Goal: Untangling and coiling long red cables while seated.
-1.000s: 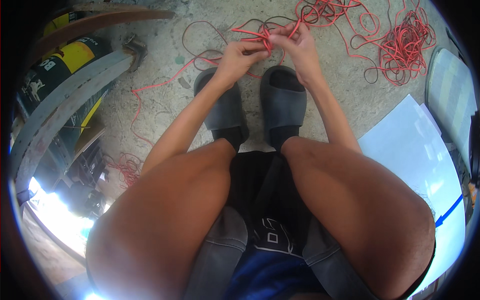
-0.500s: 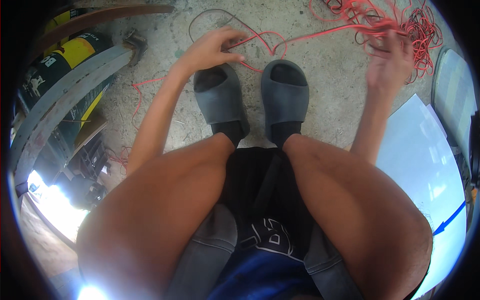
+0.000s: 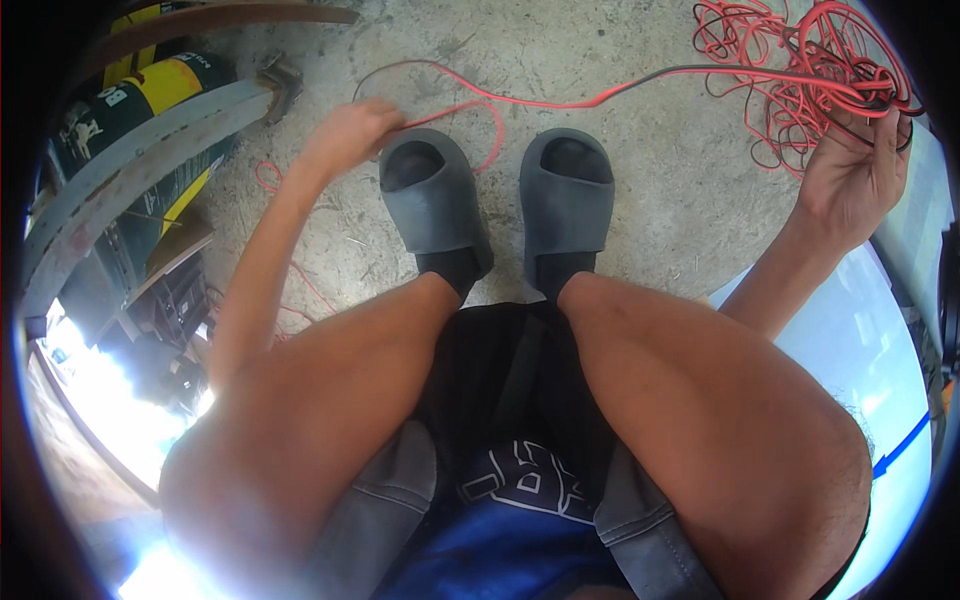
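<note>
A tangled bundle of red-and-black electrical wire [image 3: 835,60] lies at the far right, with some of its loops gathered in my right hand [image 3: 850,185], whose fingers are closed round them. From there one strand [image 3: 560,102] crosses the floor beyond my feet to the left and curls back. My left hand [image 3: 352,138], beside the left slide sandal [image 3: 432,205], has its fingers closed on the wire near that curl. The fingertips there are partly hidden.
Bare concrete floor [image 3: 560,50] lies in front. On the left stand a curved metal frame [image 3: 160,150] and dark green and yellow containers [image 3: 175,85]. A white sheet [image 3: 850,330] is by my right knee. Thin red wire [image 3: 310,285] runs behind my left arm.
My right hand has moved right with the wire loops, drawing the strand across the floor. My left hand has shifted left and down, and its fingers have closed on the wire.
</note>
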Motion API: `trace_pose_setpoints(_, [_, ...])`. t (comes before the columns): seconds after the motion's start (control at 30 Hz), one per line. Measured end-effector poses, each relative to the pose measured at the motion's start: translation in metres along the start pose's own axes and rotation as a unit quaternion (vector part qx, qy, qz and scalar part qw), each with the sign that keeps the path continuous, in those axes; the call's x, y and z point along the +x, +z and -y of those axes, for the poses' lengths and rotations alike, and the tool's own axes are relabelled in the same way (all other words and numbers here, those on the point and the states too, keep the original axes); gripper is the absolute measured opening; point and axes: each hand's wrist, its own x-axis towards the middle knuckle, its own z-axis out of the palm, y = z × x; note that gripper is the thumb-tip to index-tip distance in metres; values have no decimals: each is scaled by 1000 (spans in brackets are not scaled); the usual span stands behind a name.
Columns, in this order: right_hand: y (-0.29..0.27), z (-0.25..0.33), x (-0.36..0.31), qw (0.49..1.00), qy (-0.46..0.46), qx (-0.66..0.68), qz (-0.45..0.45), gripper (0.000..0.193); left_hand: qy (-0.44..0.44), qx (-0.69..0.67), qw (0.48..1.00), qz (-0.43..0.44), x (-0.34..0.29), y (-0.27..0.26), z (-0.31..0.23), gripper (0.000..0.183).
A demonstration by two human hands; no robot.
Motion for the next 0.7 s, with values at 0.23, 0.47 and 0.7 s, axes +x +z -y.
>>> trace_pose_setpoints(0.23, [26,-33,-23,992,57,-103,51,23,-166,31,985,17,-172,40,23,9])
trace_pose_setpoints(0.47, [-9,-143,-84,915,303,-230,136,30,-194,-87,942,260,-214,32,-16,17])
trace_pose_setpoints(0.7, [2,-164,-75,937,313,-138,74,30,-233,-171,940,-182,-56,-10,-56,29])
